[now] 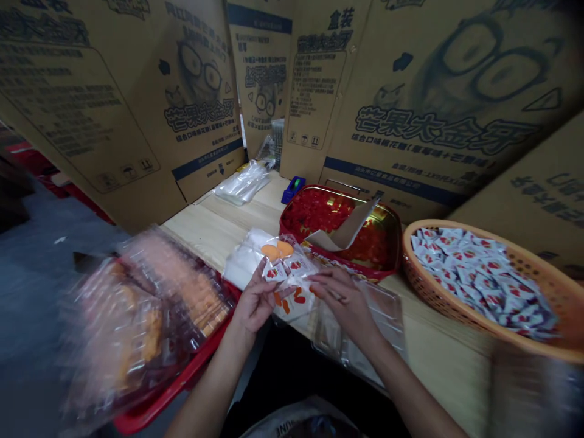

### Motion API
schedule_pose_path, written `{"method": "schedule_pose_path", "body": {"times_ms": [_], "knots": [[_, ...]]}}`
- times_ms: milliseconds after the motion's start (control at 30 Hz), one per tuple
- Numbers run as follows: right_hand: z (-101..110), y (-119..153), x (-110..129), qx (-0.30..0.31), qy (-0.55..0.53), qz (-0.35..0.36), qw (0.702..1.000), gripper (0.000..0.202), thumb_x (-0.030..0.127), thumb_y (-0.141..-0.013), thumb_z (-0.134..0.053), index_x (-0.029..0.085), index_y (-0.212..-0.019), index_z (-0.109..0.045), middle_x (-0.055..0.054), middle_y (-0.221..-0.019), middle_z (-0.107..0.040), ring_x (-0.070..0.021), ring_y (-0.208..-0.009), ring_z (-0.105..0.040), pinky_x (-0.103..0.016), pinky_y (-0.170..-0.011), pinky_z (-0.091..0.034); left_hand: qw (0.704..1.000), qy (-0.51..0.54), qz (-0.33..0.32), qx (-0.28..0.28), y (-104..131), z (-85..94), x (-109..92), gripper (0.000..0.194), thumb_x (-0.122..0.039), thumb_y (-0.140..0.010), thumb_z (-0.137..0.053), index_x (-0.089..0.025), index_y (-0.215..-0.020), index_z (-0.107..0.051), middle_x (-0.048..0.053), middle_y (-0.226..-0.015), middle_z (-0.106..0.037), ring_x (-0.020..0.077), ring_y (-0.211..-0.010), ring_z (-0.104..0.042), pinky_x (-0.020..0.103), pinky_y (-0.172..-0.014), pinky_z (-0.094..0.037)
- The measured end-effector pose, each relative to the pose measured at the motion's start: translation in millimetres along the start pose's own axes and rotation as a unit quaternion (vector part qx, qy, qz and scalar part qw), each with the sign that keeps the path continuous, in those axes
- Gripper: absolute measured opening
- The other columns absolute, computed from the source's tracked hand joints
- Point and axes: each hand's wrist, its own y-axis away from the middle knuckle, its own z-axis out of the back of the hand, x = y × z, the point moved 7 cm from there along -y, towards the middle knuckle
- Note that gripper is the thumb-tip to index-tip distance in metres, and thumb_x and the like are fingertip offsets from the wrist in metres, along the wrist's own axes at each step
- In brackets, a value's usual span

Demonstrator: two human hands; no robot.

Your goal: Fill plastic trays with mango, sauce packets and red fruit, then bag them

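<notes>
A clear plastic pack (295,250) with orange pieces and small white sachets inside is held up between both hands over the table's front edge. My left hand (256,299) pinches its left side, fingers pointing up. On the right side, my right hand (340,295) closes its fingers at the pack's edge. Several orange and red pieces (298,296) show just beneath the pack. Clear plastic trays (381,310) lie under and beside my right hand. White sheets (244,252) rest behind my left hand.
Left, a red crate (155,404) holds filled packs. A red tray (396,225) with a cardboard piece stands behind the hands. An orange basket (410,267) of sachets is right. Plastic bags (244,182) and a blue tape dispenser (292,190) lie near cardboard walls (201,36).
</notes>
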Motion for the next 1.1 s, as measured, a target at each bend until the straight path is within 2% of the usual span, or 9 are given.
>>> {"method": "schedule_pose_path", "body": {"times_ms": [67,133,267,400,533,733,900,1033,1100], "knots": [[26,10,-22,-0.087,0.063,-0.037,0.994,0.024,0.036,-0.087,-0.045,0.020,-0.091,-0.064,-0.007,-0.091,-0.060,-0.0202,-0.089,-0.054,-0.034,-0.080,-0.041,1.000,-0.002,0.006,0.000,2,0.6,1,0.065,-0.001,-0.068,-0.060,-0.033,-0.123,-0.045,0.004,-0.125,-0.054,0.0258,-0.112,-0.053,0.043,-0.094,-0.043],[44,23,-50,-0.118,0.171,-0.075,0.975,0.029,0.037,-0.089,-0.040,0.017,-0.091,-0.062,-0.009,-0.089,-0.061,-0.0223,-0.087,-0.054,-0.036,-0.079,-0.041,1.000,-0.002,0.007,-0.003,3,1.7,1,0.066,0.000,-0.068,-0.060,-0.033,-0.123,-0.045,0.003,-0.126,-0.053,0.0262,-0.113,-0.052,0.043,-0.095,-0.042],[56,45,-106,-0.084,0.350,-0.125,0.924,0.039,0.036,-0.091,-0.031,0.010,-0.102,-0.058,-0.015,-0.099,-0.062,-0.0264,-0.092,-0.054,-0.040,-0.081,-0.039,1.000,-0.008,0.012,-0.017,7,4.5,-1,0.069,0.000,-0.069,-0.060,-0.034,-0.126,-0.041,0.003,-0.127,-0.053,0.0266,-0.111,-0.054,0.046,-0.095,-0.042],[54,56,-131,-0.057,0.419,-0.129,0.897,0.041,0.034,-0.093,-0.027,0.010,-0.109,-0.056,-0.015,-0.104,-0.061,-0.0259,-0.098,-0.053,-0.040,-0.084,-0.036,0.999,-0.010,0.019,-0.037,10,6.6,-1,0.071,0.002,-0.070,-0.054,-0.033,-0.129,-0.037,0.003,-0.128,-0.052,0.0249,-0.108,-0.056,0.047,-0.096,-0.042],[58,60,-134,-0.073,0.443,-0.150,0.881,0.041,0.035,-0.093,-0.029,0.011,-0.110,-0.056,-0.015,-0.104,-0.060,-0.0261,-0.097,-0.052,-0.040,-0.084,-0.033,0.998,-0.020,0.021,-0.051,12,8.1,1,0.069,0.003,-0.072,-0.051,-0.033,-0.129,-0.038,0.001,-0.127,-0.053,0.0236,-0.108,-0.056,0.049,-0.099,-0.039],[55,60,-133,-0.093,0.439,-0.116,0.886,0.039,0.034,-0.093,-0.031,0.009,-0.105,-0.058,-0.016,-0.102,-0.063,-0.0259,-0.098,-0.051,-0.046,-0.097,-0.017,0.997,-0.030,0.034,-0.057,14,4.3,8,0.070,0.003,-0.073,-0.049,-0.033,-0.132,-0.034,0.003,-0.127,-0.054,0.0235,-0.110,-0.055,0.048,-0.100,-0.038],[63,64,-126,-0.150,0.411,-0.119,0.891,0.039,0.035,-0.093,-0.029,0.013,-0.103,-0.060,-0.012,-0.096,-0.064,-0.0242,-0.093,-0.051,-0.041,-0.089,-0.023,0.998,-0.018,0.042,-0.042,15,-0.4,14,0.070,0.004,-0.073,-0.048,-0.033,-0.131,-0.035,0.004,-0.132,-0.048,0.0253,-0.111,-0.054,0.048,-0.098,-0.039],[77,69,-117,-0.202,0.393,-0.136,0.887,0.041,0.038,-0.092,-0.028,0.016,-0.102,-0.062,-0.011,-0.092,-0.061,-0.0244,-0.089,-0.049,-0.041,-0.082,-0.025,0.998,-0.012,0.046,-0.030,15,1.1,18,0.071,0.005,-0.073,-0.048,-0.032,-0.132,-0.034,0.004,-0.129,-0.051,0.0249,-0.113,-0.052,0.047,-0.098,-0.039],[87,69,-111,-0.215,0.363,-0.139,0.896,0.042,0.039,-0.092,-0.027,0.017,-0.093,-0.063,-0.010,-0.086,-0.060,-0.0240,-0.086,-0.049,-0.040,-0.080,-0.026,0.998,-0.011,0.053,-0.021,15,1.9,20,0.072,0.004,-0.074,-0.048,-0.032,-0.133,-0.032,0.005,-0.126,-0.053,0.0251,-0.113,-0.053,0.048,-0.098,-0.038]]}}
